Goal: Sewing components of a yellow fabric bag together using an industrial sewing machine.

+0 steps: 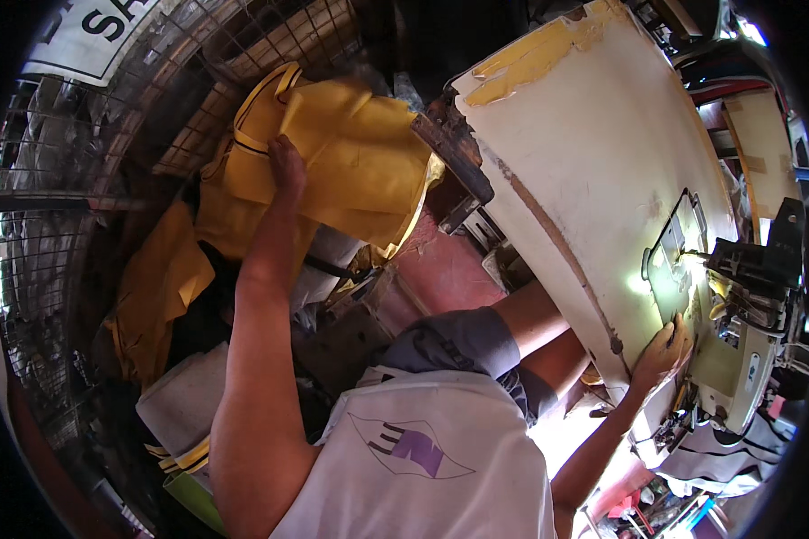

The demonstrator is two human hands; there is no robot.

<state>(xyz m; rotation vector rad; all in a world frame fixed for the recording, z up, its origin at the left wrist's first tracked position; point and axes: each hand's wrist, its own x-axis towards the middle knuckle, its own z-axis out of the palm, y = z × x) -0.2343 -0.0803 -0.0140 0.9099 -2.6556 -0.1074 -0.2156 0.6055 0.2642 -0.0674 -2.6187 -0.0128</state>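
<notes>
Yellow sheet material (351, 153), bag-like and trimmed with a dark-edged strap, is heaped to my left beside the table. My left hand (288, 166) is closed on it, with the arm stretched out far and the fingertips partly hidden. On the right, my right hand (663, 352) lies on the worn cream sewing table (566, 153), fingers stretched toward the metal plate (670, 269). Just right of that hand stands a sewing machine (737, 368), its lamp lighting the plate around the needle area. Nothing shows in my right hand.
A wire mesh wall (45, 269) runs along the left. More yellow material (157, 287) hangs below the heap, near a grey-white folded piece (184, 395). The table's left corner is broken, with dark wood (454, 153) jutting out. Striped cloth (719, 458) lies below the machine.
</notes>
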